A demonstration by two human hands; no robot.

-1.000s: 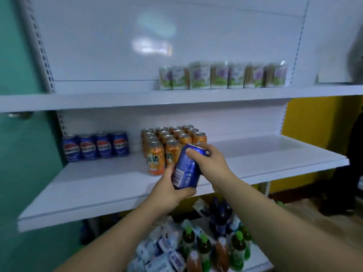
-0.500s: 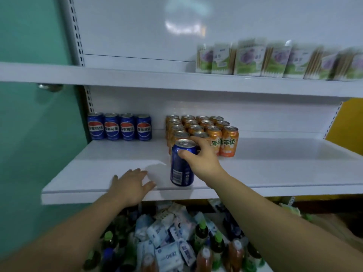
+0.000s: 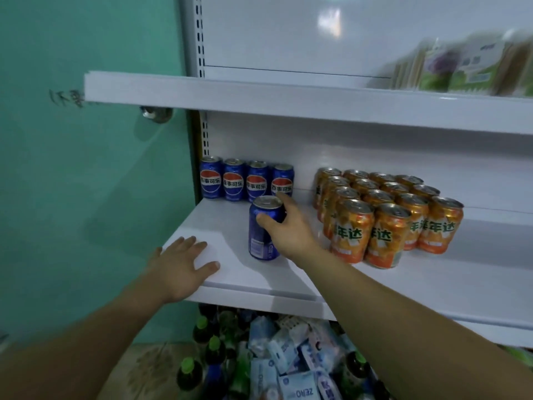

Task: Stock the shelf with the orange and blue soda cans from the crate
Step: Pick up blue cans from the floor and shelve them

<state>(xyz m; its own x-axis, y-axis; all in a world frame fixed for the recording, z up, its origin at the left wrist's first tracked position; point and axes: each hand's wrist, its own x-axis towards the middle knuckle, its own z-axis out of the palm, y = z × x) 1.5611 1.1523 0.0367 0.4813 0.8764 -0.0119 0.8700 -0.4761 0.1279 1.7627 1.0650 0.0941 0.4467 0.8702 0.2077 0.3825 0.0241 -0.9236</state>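
My right hand (image 3: 290, 229) grips a blue soda can (image 3: 262, 235) that stands upright on the white middle shelf (image 3: 432, 272), in front of a back row of several blue cans (image 3: 246, 180). To the right stands a block of several orange soda cans (image 3: 383, 215), close to my right wrist. My left hand (image 3: 181, 267) rests flat on the shelf's front left corner, fingers spread, holding nothing. No crate is in view.
An upper shelf (image 3: 288, 96) overhangs the cans and carries green and purple packets (image 3: 461, 64) at the right. Below the middle shelf lie green-capped bottles (image 3: 202, 350) and blue-white packs (image 3: 294, 368). A green wall (image 3: 86, 168) closes the left side.
The blue can went from both hands to my right hand alone and has moved left and back toward the blue row. My left hand dropped onto the shelf's front edge.
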